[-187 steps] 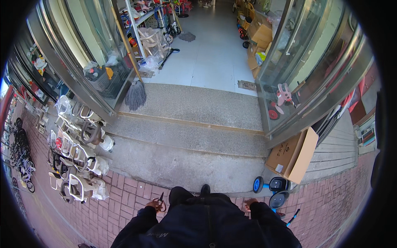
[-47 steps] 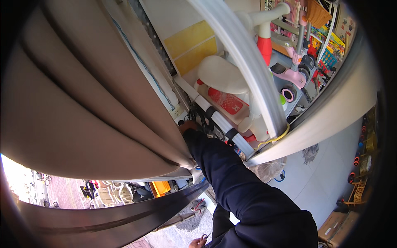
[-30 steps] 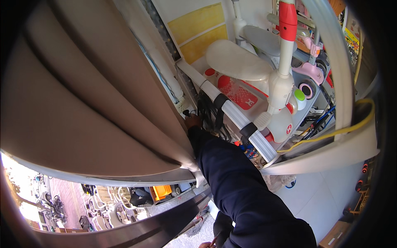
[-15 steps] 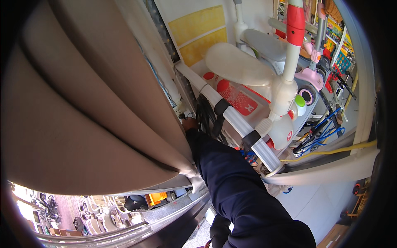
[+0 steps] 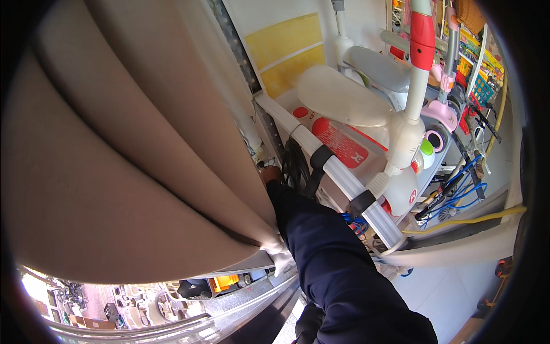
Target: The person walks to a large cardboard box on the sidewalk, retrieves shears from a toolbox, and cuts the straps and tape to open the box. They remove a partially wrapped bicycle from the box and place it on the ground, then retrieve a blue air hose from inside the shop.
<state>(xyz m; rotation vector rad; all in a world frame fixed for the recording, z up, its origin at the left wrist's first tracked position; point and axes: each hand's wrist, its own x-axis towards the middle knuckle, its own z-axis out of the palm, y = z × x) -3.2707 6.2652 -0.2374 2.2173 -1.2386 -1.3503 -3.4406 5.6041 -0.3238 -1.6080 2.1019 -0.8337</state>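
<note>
My right hand point(image 5: 271, 172) reaches past the edge of a large brown-grey curtain point(image 5: 132, 160) that fills the left side. Its dark navy sleeve point(image 5: 338, 258) comes up from the lower edge. The fingers are partly hidden by the curtain edge and small in view, so their grip does not show. Beside the hand hangs a coiled black cable point(image 5: 295, 166), and small dark fittings sit by the wall just past it. A pale bunched end of the curtain point(image 5: 279, 257) lies next to my forearm. My left hand is out of view.
A white folded aluminium ladder point(image 5: 344, 178) leans right of my arm. Behind it stand children's scooters, one with a red-and-white post point(image 5: 422, 40), another partly pink point(image 5: 441, 112). Blue cables point(image 5: 458, 198) and a yellow hose point(image 5: 458, 222) lie right. An outdoor street shows lower left.
The view has shifted, so most things sit slightly lower and further right. My right hand remains by the wall next to the cable; its fingers are less visible behind the curtain edge.
</note>
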